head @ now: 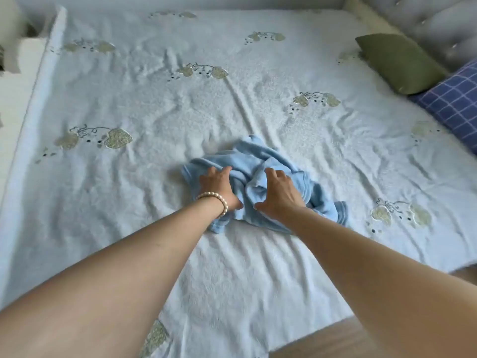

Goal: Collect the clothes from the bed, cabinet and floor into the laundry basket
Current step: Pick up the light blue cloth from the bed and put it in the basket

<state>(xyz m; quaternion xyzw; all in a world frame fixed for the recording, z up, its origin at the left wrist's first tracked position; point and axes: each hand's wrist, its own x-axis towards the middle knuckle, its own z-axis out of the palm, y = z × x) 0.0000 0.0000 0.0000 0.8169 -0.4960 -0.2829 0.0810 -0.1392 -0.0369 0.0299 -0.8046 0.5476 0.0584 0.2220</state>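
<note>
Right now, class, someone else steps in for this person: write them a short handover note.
Left hand, pearl bracelet on the wrist, and right hand both rest spread on the crumpled light-blue fleecy garment; neither has closed on it.
The garment lies mid-bed on the pale embroidered bedspread.
Done: nothing visibly collected.
Left: gather it and carry it to the laundry basket, which is out of view; then check cabinet and floor.

A home bedroom: a bed (154,99) with embroidered cover and pillows (400,63).

Light-blue fleece garment (260,177): crumpled in loose heap (hemmed edges showing), lying on bed (232,267) mid-width, nearer its foot edge than headboard end.
</note>
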